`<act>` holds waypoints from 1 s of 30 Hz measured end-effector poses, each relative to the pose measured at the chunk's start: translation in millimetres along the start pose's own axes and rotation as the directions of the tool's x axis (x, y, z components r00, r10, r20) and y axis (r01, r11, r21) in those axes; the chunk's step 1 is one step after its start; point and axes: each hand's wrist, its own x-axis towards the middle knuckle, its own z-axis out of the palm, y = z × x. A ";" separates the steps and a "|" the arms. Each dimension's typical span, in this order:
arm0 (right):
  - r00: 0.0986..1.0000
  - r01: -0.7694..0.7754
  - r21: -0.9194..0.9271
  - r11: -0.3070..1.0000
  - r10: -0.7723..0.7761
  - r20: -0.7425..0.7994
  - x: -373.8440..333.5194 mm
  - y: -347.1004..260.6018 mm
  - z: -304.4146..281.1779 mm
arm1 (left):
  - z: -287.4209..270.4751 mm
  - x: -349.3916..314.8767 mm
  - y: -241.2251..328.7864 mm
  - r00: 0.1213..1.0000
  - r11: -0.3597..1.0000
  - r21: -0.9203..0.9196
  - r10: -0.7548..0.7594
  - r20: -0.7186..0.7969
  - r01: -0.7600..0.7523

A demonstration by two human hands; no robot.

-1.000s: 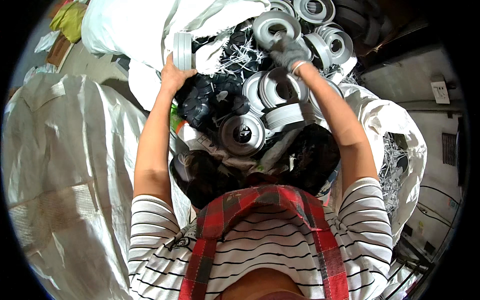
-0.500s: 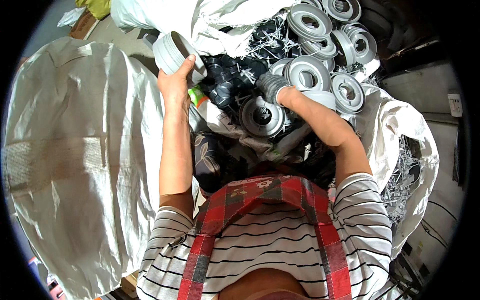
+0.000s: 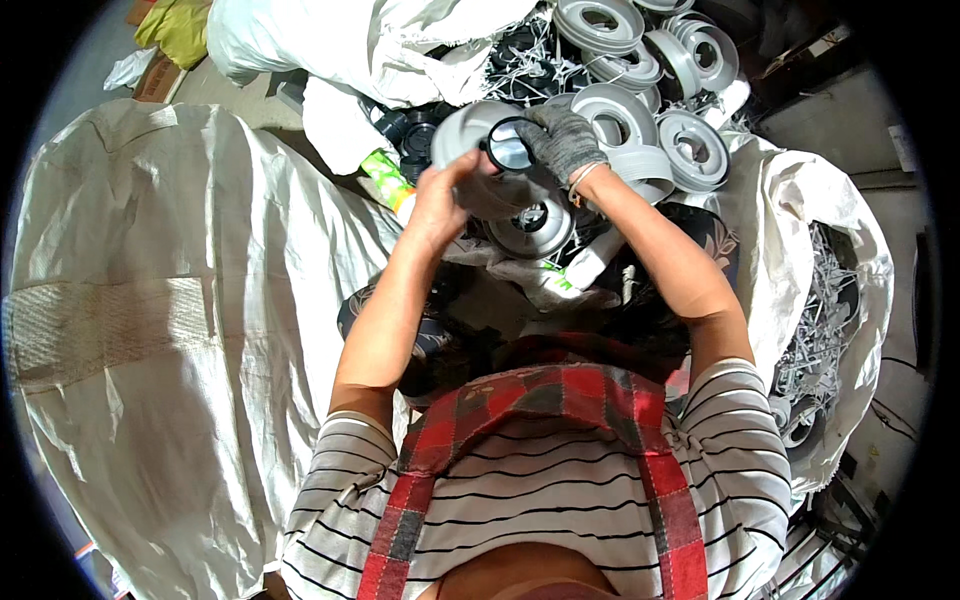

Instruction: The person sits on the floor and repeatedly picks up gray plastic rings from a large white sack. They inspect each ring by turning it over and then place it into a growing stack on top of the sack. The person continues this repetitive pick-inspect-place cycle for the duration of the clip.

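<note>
My left hand, bare, is closed around the edge of a round grey plastic ring part, held up over the pile and slightly blurred. My right hand, in a grey knit glove, grips a small round black-rimmed plastic cap with a shiny pale middle. The cap is held at the mouth of the grey part; whether it touches is hard to tell. Just below both hands lies another grey ring with a hole in its centre. More grey flanged rings are heaped beyond my right hand.
A large white woven sack fills the left side. Another open sack at the right holds thin grey plastic scraps. Black round parts and plastic strips lie among white sacking at the back.
My left hand has brought the grey ring part from the upper left in towards the middle. My right hand has risen from the pile with the black cap in its fingers.
</note>
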 end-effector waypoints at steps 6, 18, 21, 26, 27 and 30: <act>0.954 0.162 -0.033 0.986 -0.148 0.262 5.4 -11.0 9.2 | 14.5 -14.5 2.4 0.995 0.997 0.016 0.080 0.051 -0.081; 0.864 0.502 -0.022 0.865 -0.500 0.063 -25.6 -7.1 16.5 | 12.1 -31.3 10.5 0.993 0.960 0.267 0.058 0.101 -0.083; 0.908 0.414 0.075 0.907 -0.418 0.034 -28.8 -5.6 17.6 | 12.2 -32.4 6.3 0.989 0.966 0.242 0.058 0.138 -0.091; 0.967 0.096 0.293 0.951 -0.159 0.201 -29.0 -3.0 8.0 | 25.1 -36.6 -1.8 0.981 0.980 0.166 0.077 0.179 -0.107; 0.980 0.119 0.240 0.963 -0.153 0.130 -29.7 -0.7 10.4 | 18.9 -35.4 -1.9 0.971 0.980 0.177 0.048 0.234 -0.091; 0.948 -0.267 0.655 0.707 0.072 0.309 -29.5 -1.6 10.3 | -1.9 -34.4 -7.1 0.958 0.910 0.373 0.076 0.278 -0.181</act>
